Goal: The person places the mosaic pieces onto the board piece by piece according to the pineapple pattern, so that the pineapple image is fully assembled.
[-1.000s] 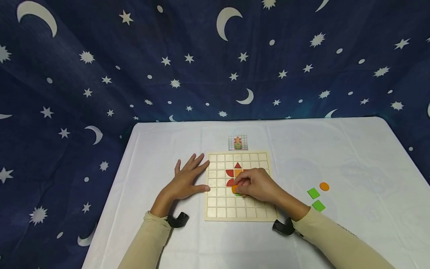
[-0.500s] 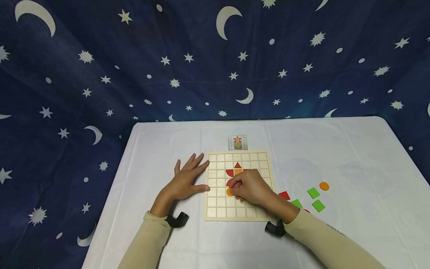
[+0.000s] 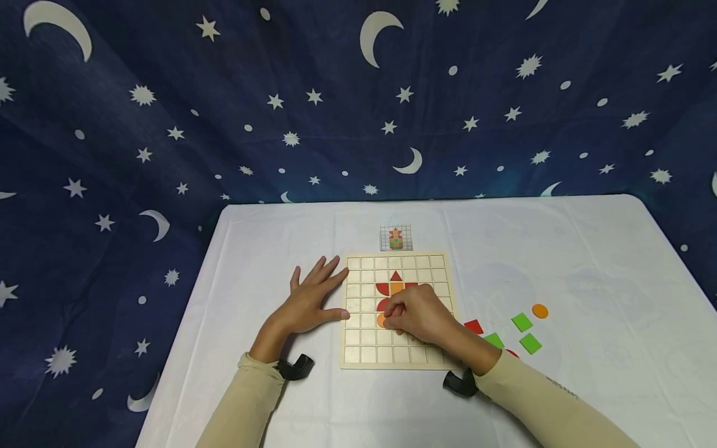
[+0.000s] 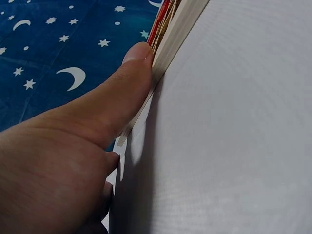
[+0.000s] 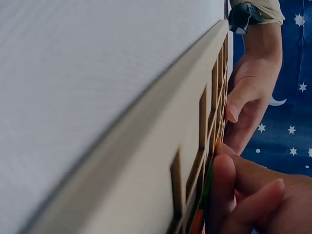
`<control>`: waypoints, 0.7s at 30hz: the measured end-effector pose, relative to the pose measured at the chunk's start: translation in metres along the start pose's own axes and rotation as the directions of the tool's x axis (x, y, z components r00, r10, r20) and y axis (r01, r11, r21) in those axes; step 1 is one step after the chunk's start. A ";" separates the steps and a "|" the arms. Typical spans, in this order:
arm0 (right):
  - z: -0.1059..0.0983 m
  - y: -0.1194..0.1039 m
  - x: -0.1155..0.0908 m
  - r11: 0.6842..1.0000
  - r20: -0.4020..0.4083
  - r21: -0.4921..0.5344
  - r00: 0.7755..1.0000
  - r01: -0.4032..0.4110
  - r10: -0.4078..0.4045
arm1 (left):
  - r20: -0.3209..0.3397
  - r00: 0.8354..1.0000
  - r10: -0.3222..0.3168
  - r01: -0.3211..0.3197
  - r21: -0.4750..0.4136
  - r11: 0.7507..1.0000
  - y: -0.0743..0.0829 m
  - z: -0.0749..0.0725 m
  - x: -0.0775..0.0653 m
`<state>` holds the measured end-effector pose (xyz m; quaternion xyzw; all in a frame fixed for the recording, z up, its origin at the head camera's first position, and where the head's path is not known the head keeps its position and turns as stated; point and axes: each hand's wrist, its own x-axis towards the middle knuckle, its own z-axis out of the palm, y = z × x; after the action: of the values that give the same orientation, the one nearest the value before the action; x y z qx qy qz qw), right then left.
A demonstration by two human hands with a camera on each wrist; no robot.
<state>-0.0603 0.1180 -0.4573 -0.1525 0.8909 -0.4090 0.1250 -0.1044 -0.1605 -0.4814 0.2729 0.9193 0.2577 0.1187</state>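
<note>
A wooden grid board (image 3: 358, 354) lies on the white table, with red, orange and green flat pieces set in its middle cells. My left hand (image 3: 305, 305) is spread at the board's left edge, its thumb touching the rim, as the left wrist view also shows. Over the middle of the board, my right hand (image 3: 417, 313) has its fingers curled, with thumb and index finger at an orange round piece (image 3: 381, 320). That piece sits at a cell just below a red piece (image 3: 383, 305); the fingers cover part of it. The right hand hides several cells.
A small pattern card (image 3: 396, 238) lies behind the board. To the right are loose pieces: a red piece (image 3: 473, 326), green squares (image 3: 522, 322) and an orange disc (image 3: 540, 310). The right forearm partly covers others. A dark starry cloth (image 3: 313, 149) hangs behind the table.
My right hand has moved slightly left and down with the orange round piece, bringing it to a cell below the red one. Loose pieces by the forearm came into view. The left hand stayed put.
</note>
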 end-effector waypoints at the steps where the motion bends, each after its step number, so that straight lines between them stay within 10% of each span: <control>1: 0.000 0.000 0.000 1.000 -0.005 -0.005 1.000 0.004 -0.004 | -0.001 1.000 0.001 -0.001 0.001 1.000 0.000 0.000 0.000; 21: -0.004 0.001 -0.006 1.000 0.000 0.000 1.000 -0.023 0.023 | 0.002 1.000 -0.008 0.008 -0.008 1.000 0.001 0.000 -0.001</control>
<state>-0.0566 0.1238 -0.4551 -0.1421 0.8928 -0.4074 0.1296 -0.1030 -0.1602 -0.4804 0.2688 0.9192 0.2608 0.1216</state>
